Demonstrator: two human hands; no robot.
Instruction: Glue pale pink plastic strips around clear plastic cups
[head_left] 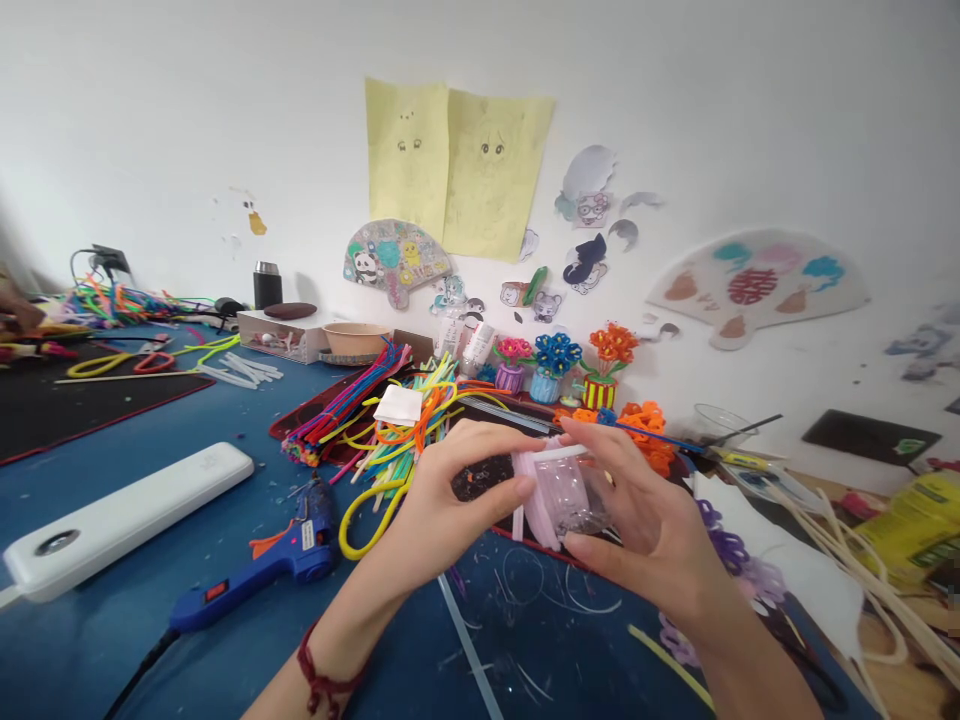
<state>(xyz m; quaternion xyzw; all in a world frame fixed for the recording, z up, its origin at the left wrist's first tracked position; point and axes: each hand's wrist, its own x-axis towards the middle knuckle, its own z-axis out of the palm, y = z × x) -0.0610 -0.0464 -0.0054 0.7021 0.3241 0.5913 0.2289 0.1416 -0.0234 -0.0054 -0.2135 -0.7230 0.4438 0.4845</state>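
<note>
Clear container, perhaps a cup, partly behind the right hand.

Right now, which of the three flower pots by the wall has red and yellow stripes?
The rightmost pot, holding orange flowers; the middle pot is light blue, the left pot purple.

Around the wrist below our bare, slim-fingered left hand, we see a dark red bracelet of thin cord, seemingly wound in more than one strand. Small knots or beads in the same deep red hang from it near the lower edge; we cannot tell which they are. Our right hand is bare too, with long, slender fingers, and both forearms are uncovered as far as we can see them.
</note>
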